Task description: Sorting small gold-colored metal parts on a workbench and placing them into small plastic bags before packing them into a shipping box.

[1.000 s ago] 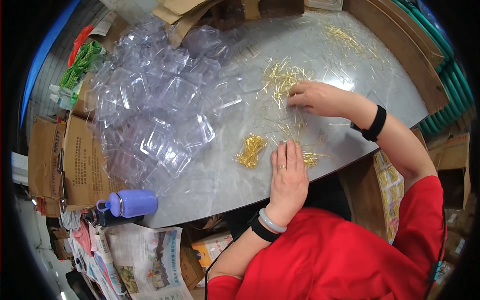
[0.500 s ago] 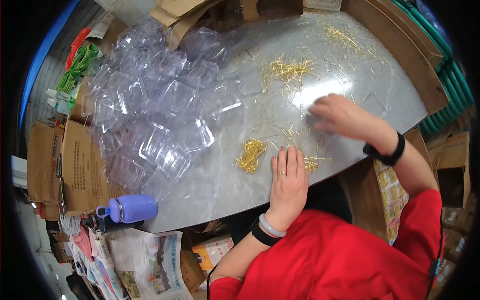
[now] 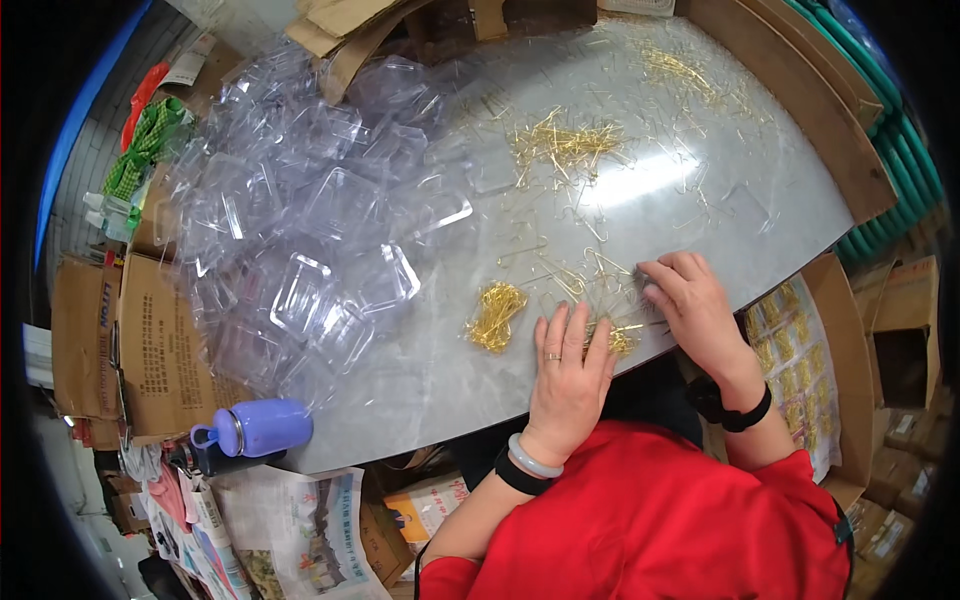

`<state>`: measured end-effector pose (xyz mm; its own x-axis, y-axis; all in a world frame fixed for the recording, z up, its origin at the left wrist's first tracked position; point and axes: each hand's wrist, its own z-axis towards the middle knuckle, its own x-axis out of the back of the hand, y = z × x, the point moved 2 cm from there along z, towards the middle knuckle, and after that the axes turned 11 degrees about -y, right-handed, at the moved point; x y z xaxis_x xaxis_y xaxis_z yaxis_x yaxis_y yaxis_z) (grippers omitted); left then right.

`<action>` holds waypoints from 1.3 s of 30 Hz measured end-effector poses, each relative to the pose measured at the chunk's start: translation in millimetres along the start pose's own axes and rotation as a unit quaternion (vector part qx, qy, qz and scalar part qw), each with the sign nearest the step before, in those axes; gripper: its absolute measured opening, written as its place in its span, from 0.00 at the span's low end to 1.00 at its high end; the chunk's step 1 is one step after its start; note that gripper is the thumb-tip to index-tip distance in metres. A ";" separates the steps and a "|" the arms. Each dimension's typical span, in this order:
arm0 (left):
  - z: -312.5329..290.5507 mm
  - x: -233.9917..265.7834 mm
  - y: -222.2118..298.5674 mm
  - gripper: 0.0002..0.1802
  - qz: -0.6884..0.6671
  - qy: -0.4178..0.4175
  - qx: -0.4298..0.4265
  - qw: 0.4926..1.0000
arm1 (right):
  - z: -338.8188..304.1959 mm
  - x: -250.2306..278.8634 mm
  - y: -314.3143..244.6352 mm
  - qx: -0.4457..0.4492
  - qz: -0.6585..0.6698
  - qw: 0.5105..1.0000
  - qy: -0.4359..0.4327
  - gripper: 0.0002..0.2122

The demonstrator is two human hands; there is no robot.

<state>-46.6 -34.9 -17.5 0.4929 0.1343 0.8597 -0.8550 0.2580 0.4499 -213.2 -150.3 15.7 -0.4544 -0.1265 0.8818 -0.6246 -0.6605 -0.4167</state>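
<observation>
My left hand [image 3: 572, 375] lies flat near the table's front edge with its fingers stretched out. Under and beside its fingertips is a small bunch of gold wire hooks [image 3: 622, 340]. My right hand [image 3: 693, 305] is just to the right, fingers bent and drawn together toward the tabletop; what they hold, if anything, is hidden. Loose gold hooks [image 3: 604, 268] lie scattered ahead of both hands. A neat bundle of gold hooks [image 3: 497, 316] rests left of my left hand.
Clear plastic boxes [image 3: 342, 200] heap over the table's left side. More gold hooks [image 3: 568, 145] pile farther back on the grey table [image 3: 400, 400]. A purple bottle [image 3: 270, 427] stands at the front left. An open carton [image 3: 850, 370] holds bagged gold pieces at the right.
My right hand has come nearer, from over the middle of the table to beside my left hand. My left hand stays almost in place, its fingers spread a little wider.
</observation>
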 end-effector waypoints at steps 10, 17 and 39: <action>0.5 3.0 -3.6 0.34 -0.038 -0.020 -0.003 0.999 | 0.1 -2.5 2.7 0.082 0.021 0.991 -0.101 0.17; 0.2 0.5 -3.2 0.36 -0.049 -0.005 0.012 0.999 | 8.4 -4.2 -8.3 0.022 0.016 1.000 -0.009 0.17; 4.5 -3.8 -1.7 0.37 0.039 -0.030 0.042 0.998 | 59.9 9.7 1.3 0.032 -0.028 0.989 -0.141 0.07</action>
<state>-47.7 -40.1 -20.4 0.4153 0.0920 0.9050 -0.9025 0.1667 0.3971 -180.4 -196.7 36.9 -0.2193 -0.2832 0.9336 -0.5980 -0.7171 -0.3580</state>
